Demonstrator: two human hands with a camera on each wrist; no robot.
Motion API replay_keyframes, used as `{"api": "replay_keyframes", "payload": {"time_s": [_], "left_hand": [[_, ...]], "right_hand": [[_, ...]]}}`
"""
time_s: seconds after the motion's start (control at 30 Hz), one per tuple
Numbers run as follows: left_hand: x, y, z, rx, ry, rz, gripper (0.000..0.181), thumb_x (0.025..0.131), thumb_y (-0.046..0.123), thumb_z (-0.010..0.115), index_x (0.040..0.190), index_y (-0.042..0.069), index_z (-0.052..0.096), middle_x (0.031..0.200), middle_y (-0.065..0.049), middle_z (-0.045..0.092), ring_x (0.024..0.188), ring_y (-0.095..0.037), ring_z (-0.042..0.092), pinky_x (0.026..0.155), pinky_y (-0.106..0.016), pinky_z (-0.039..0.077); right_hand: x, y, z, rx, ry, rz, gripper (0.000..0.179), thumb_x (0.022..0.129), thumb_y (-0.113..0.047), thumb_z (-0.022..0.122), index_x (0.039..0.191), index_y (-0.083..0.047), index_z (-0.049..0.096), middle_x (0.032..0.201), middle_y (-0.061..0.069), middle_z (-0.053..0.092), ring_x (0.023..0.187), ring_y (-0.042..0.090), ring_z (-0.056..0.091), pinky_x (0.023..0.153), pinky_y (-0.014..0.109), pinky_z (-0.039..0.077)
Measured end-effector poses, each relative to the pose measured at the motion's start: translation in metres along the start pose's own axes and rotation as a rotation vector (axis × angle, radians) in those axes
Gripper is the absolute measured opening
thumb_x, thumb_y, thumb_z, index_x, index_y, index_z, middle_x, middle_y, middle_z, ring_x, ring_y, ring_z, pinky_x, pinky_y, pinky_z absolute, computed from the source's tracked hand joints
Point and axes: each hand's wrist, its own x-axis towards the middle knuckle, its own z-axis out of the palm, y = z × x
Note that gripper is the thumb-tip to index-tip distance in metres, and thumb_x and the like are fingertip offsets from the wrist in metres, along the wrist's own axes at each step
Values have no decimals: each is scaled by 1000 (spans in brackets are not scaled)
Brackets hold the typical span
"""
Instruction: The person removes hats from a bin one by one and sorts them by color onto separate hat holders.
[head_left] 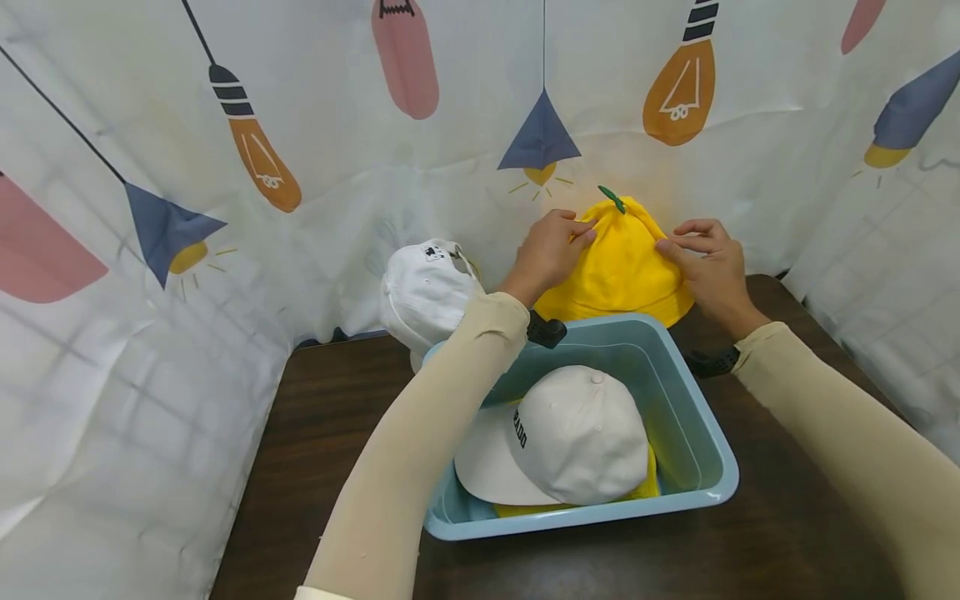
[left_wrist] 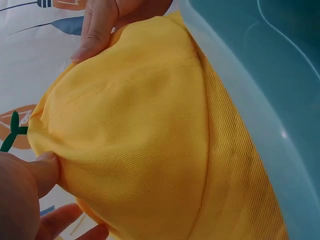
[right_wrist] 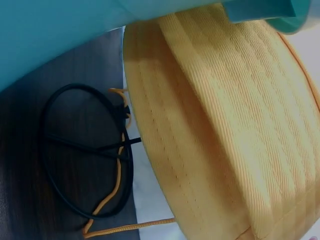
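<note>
A yellow bucket hat [head_left: 618, 262] with a green leaf-shaped tip [head_left: 611, 198] stands upright behind a light-blue plastic bin [head_left: 712, 442]. On the left of its crown, my left hand [head_left: 551, 250] pinches the fabric between thumb and fingers. My right hand [head_left: 708, 262] pinches the crown's other side. Seen from the left wrist, the left thumb [left_wrist: 47, 172] presses the cloth just below the leaf tip, and the right hand [left_wrist: 102, 27] grips the far side. The hat's stitched brim [right_wrist: 160, 125] fills much of the right wrist view.
Inside the bin lies a white baseball cap [head_left: 585, 433] over something yellow [head_left: 652, 475]. Another white cap [head_left: 427, 287] stands behind my left forearm. A black ring [right_wrist: 45, 150] and an orange cord [right_wrist: 117, 185] are beneath the brim's edge. Printed cloth [head_left: 337, 125] hangs behind the dark table [head_left: 337, 400].
</note>
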Motion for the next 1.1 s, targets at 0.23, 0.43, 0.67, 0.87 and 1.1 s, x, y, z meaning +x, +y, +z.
{"api": "replay_keyframes", "payload": {"time_s": [0.23,0.43,0.67,0.87,1.1], "left_hand": [[-1,-5,2,-14,-14,18,39,107,37,49,142,25,62,164,5,38,151,-19,38,123,-39,34],[0,-18,3,-43,-64,102,37,108,31,50,138,17,66,165,0,38,152,-20,36,125,-34,29],[1,-22,4,-85,-115,105,37,108,31,51,138,16,66,166,2,36,153,-20,33,125,-34,28],[-1,-20,5,-102,-147,64,39,107,32,52,141,17,63,167,5,32,155,-19,30,126,-34,25],[-3,-17,8,-113,-131,47,39,107,32,52,140,16,64,168,4,31,155,-20,30,126,-34,27]], "right_hand": [[-1,6,0,-11,-9,8,50,96,-40,69,117,5,74,112,-16,48,109,8,46,79,7,49],[-4,16,0,17,-41,18,50,97,-38,69,116,8,73,113,-16,50,106,10,49,79,6,50],[-8,19,0,-10,-40,-2,51,97,-40,67,113,7,74,113,-16,49,103,9,52,78,5,50],[-12,20,0,-23,-40,-25,47,97,-39,68,109,6,75,117,-13,49,102,9,50,76,5,50],[-13,22,0,-41,-49,-23,50,97,-42,67,110,6,75,117,-12,50,103,10,50,77,5,49]]}}
